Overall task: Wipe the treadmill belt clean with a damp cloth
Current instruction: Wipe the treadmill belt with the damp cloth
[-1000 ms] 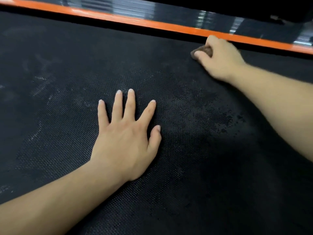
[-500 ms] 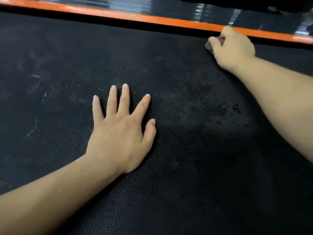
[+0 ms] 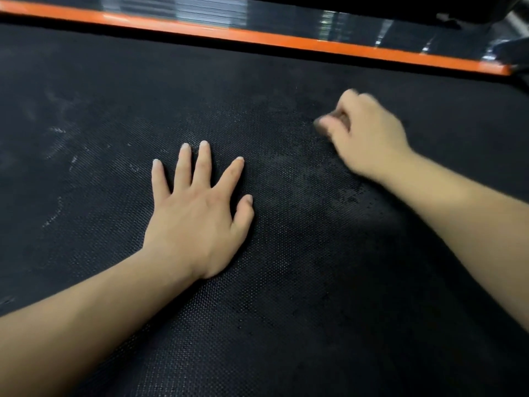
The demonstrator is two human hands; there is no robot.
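Note:
The black textured treadmill belt fills almost the whole view, with pale dusty smears on its left part. My left hand lies flat on the belt, fingers spread and straight. My right hand is blurred by motion and grips a small dark brown cloth, of which only a tip shows past the fingers. The cloth touches the belt right of the left hand's fingertips.
An orange side strip runs along the belt's far edge, ending at the right. Beyond it lies a dark glossy side rail with light reflections. Darker damp-looking patches mark the belt between my hands.
My right hand with the cloth has pulled back from the orange strip toward me, across the belt. My left hand stays flat in the same place.

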